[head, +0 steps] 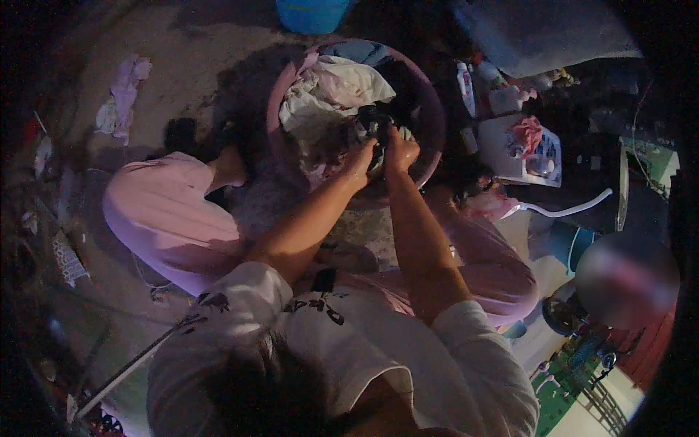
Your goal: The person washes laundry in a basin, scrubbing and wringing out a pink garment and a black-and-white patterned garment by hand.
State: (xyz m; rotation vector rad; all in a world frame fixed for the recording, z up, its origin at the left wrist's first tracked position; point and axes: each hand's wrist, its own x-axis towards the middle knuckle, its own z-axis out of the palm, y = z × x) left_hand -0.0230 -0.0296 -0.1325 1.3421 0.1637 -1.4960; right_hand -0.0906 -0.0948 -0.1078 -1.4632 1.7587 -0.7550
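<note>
Before me stands a round pink tub with clothes in it. My left hand and my right hand are close together over its middle, both gripping a dark, light-patterned cloth. The lower part of this cloth hangs between my hands in shadow. A cream-white cloth lies bunched on the tub's far left side. Behind it, at the far rim, shows a blue-grey cloth. The tub's right inside is too dark to make out.
A blue bucket stands beyond the tub. On the right are a white bottle, a white plastic basket with a pink cloth on it, and a white hose. Light purple clothing lies on the ground at left.
</note>
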